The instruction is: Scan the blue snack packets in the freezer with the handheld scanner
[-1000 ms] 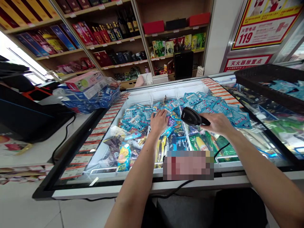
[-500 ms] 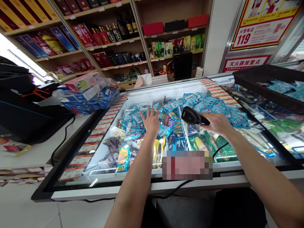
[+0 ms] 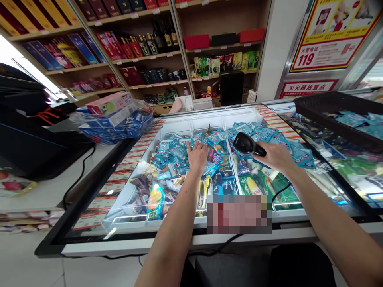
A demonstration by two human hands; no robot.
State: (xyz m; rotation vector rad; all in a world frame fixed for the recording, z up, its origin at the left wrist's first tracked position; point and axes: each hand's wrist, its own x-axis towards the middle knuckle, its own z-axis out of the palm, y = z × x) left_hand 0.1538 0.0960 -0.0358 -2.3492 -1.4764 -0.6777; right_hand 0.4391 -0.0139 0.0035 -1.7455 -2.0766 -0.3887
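Note:
My left hand lies palm down, fingers stretched out, over a spread of blue packets on the freezer's glass top. My right hand is wrapped round the handle of a black barcode scanner, its head tilted up and to the left. More blue packets fan out behind and beside the right hand. Through the glass, wrapped ice creams show in the chest freezer, with a white wire divider between sections.
On the left are plastic-wrapped boxes and a black machine. A dark basket holding blue packets stands at the right. The scanner's black cable runs along the freezer's front edge. Stocked shelves rise behind.
My left hand has moved slightly right, its fingers closer together. Blue packets left of it now reach farther towards me. My right hand keeps its hold on the scanner.

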